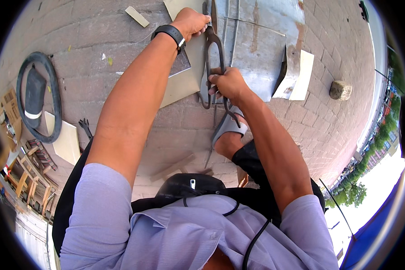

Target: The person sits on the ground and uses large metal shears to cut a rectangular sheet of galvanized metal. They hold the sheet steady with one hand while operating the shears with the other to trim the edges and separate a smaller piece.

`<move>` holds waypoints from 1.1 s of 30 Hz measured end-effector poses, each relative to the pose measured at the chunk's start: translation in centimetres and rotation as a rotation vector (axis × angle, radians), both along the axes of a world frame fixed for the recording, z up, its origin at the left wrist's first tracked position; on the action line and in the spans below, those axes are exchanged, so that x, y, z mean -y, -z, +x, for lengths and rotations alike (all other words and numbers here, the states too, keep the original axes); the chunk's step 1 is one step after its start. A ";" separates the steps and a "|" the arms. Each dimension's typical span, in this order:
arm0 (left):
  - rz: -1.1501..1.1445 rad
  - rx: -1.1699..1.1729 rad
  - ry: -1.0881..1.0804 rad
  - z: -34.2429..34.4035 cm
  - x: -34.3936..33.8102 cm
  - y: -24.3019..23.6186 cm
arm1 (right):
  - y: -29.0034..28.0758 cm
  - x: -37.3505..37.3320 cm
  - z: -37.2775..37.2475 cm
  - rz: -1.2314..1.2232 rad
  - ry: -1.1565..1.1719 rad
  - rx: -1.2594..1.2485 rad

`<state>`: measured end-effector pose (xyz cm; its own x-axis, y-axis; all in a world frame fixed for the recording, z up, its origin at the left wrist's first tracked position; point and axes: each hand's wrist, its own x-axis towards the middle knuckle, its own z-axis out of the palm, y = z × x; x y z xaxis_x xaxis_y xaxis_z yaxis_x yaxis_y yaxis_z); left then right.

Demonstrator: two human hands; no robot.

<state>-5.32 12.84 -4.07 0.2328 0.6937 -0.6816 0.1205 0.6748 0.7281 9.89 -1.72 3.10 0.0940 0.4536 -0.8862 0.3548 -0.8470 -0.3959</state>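
Note:
Long-handled metal shears (222, 47) lie over a grey metal sheet (261, 42) on the ground, blades pointing away from me. My right hand (229, 84) is closed round their looped handles. My left hand (191, 22), with a black band on its wrist, is closed beside the blades at the sheet's left side. What its fingers pinch is hidden. The sheet has rust-brown streaks, and its near right corner is bent up. My foot in a grey sandal (222, 123) is by the sheet's near edge.
Beige board pieces (182, 87) lie left of the sheet, and a small strip (137, 16) farther off. A stone block (341, 90) sits on the paving at right. At left are a black rubber ring (57, 99), a pale panel (63, 139) and a wooden frame (33, 180).

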 end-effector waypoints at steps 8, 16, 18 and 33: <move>0.001 0.034 0.031 -0.6 0.0 -0.8 | -0.4 -0.5 0.2 0.086 0.055 -0.238; 0.022 0.035 0.046 -0.5 0.1 -0.9 | -1.1 -0.8 0.8 0.033 0.139 -0.348; 0.025 0.030 0.048 -0.8 0.1 -0.9 | -1.5 -0.9 0.7 0.039 0.118 -0.375; 0.014 0.042 0.036 -0.8 0.0 -0.7 | 0.1 0.0 0.5 -0.020 0.327 -0.498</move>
